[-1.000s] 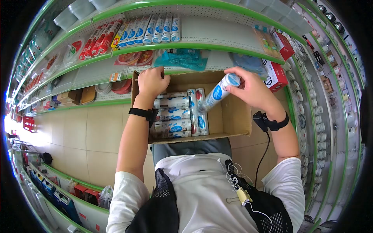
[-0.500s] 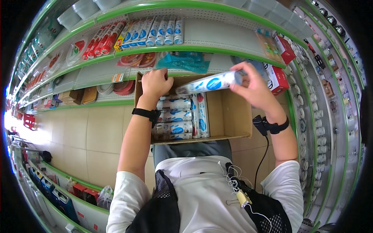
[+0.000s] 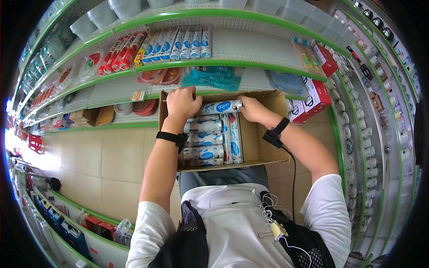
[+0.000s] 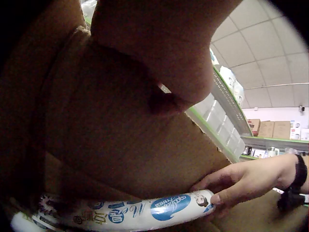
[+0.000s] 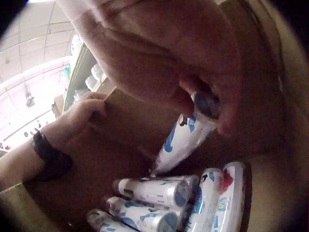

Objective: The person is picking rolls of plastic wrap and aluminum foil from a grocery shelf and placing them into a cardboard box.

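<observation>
My right hand (image 3: pixel 254 110) pinches one end of a white-and-blue printed roll (image 3: pixel 222 107), low inside the open cardboard box (image 3: pixel 268 154). In the right wrist view the thumb and fingers close round the roll's round end. That roll lies crosswise along the box's far wall, its other end towards the left. My left hand (image 3: pixel 184 102) grips the box's rim at the far left corner, fingers bent over the cardboard. More matching rolls (image 3: pixel 203 139) lie stacked in the left part of the box, with two upright-running rolls (image 3: pixel 231 138) beside them.
Beyond the box stand green-edged shelves (image 3: pixel 250 60) with similar blue-and-white rolls (image 3: pixel 191 43), red rolls (image 3: pixel 119 53) and teal packets (image 3: pixel 212 79). A red-and-white carton (image 3: pixel 311 102) is at the box's right. Another shelf row (image 3: pixel 353 147) runs along the right side.
My right hand has swung the held roll from slanted to crosswise and lowered it into the box by the far wall. The left hand stays on the rim.
</observation>
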A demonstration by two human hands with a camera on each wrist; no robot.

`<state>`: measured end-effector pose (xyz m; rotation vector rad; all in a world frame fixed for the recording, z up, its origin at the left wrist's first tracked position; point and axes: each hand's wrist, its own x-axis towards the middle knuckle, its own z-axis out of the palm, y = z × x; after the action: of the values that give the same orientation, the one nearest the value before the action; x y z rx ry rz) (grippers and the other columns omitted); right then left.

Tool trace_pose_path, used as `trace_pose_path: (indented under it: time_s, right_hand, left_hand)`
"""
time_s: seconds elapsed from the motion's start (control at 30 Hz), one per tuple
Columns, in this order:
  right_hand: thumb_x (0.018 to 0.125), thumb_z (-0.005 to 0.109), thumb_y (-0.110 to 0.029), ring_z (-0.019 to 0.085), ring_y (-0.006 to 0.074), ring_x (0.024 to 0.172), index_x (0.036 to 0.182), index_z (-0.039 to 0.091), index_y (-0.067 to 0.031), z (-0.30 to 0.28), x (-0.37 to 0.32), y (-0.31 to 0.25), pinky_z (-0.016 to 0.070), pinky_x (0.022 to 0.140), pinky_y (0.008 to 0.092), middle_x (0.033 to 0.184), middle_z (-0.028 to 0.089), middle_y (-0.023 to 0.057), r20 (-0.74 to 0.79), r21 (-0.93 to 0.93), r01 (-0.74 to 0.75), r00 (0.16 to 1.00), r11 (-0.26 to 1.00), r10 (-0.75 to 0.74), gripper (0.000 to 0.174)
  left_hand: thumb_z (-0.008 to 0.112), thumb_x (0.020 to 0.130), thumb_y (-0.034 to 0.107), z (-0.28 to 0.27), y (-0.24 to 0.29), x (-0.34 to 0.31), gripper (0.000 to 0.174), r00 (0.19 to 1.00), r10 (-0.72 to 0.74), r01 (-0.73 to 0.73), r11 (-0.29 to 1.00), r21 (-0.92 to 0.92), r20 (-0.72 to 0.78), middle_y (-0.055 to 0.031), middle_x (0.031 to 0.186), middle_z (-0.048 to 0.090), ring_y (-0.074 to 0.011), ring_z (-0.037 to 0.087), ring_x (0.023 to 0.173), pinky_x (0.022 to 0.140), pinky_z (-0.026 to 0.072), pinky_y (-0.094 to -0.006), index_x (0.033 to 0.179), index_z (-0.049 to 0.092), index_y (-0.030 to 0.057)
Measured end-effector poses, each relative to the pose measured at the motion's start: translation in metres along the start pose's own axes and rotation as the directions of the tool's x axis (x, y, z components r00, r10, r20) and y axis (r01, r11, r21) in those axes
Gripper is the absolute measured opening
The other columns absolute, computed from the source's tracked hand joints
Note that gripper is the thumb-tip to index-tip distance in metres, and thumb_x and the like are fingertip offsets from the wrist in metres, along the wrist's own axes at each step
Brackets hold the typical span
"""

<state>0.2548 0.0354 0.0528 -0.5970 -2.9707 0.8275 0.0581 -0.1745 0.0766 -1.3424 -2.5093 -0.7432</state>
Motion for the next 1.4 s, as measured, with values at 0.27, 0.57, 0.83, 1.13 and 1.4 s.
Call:
trace_pose_path:
  time_s: [0.27,0.57,0.83,1.13,1.4]
  right_hand:
    - [0.092,0.061,-0.02,0.056,0.0488,0.13,0.155,0.042,-0.0022,0.055,0.031,0.016,0.0452,0.112,0.046,0.139,0.06,0.0313,0.157,-0.033,-0.087,0.983,0.996,0.091,0.069]
    - [0.093,0.063,-0.03,0.063,0.0441,0.122,0.138,0.062,-0.0057,0.042,0.03,0.018,0.0496,0.105,0.0463,0.131,0.066,0.0269,0.275,-0.198,-0.028,0.958,0.98,0.083,0.051]
    - [0.1,0.064,-0.03,0.075,0.0221,0.08,0.109,0.069,-0.0001,-0.037,0.019,-0.062,0.0579,0.071,0.0368,0.1,0.077,0.0124,0.416,0.308,0.065,0.888,0.949,-0.196,0.032]
    - [0.103,0.063,-0.035,0.069,0.0195,0.081,0.126,0.058,-0.0017,-0.116,0.133,-0.084,0.0545,0.064,0.0298,0.117,0.069,0.0163,0.205,0.573,-0.221,0.971,0.789,0.122,0.041]
    - [0.097,0.066,-0.049,0.069,0.0223,0.085,0.139,0.049,0.0043,-0.088,0.261,-0.045,0.0537,0.062,0.0318,0.124,0.062,0.0192,0.197,0.337,-0.377,0.924,0.863,0.327,0.07]
  left_hand:
    - [0.062,0.078,0.031,-0.002,-0.002,0.001,0.026,1.0,-0.014,0.014,1.0,0.0,0.023,-0.0185,0.082,0.073,-0.0387,0.07,0.081,0.081,0.0525,-0.0491,0.081,0.073,0.0075]
    - [0.063,0.079,0.031,0.001,-0.005,0.007,0.026,0.997,-0.039,0.04,0.999,-0.006,0.068,-0.0182,0.082,0.074,-0.0378,0.072,0.082,0.08,0.0553,-0.0487,0.083,0.075,0.0082]
    - [0.064,0.079,0.035,0.01,-0.016,0.017,0.029,0.995,-0.045,0.049,0.998,-0.038,0.093,-0.0195,0.081,0.073,-0.0412,0.071,0.083,0.077,0.0564,-0.0519,0.084,0.075,0.0082]
    - [0.064,0.08,0.035,0.021,-0.026,0.023,0.031,0.987,-0.103,0.106,0.994,-0.021,0.12,-0.0203,0.084,0.074,-0.0405,0.072,0.085,0.081,0.0572,-0.0515,0.086,0.076,0.008]
    - [0.061,0.079,0.033,0.027,-0.056,0.048,0.03,0.985,-0.128,0.127,0.992,0.013,0.114,-0.0196,0.082,0.074,-0.0388,0.072,0.084,0.082,0.0561,-0.0515,0.084,0.075,0.0074]
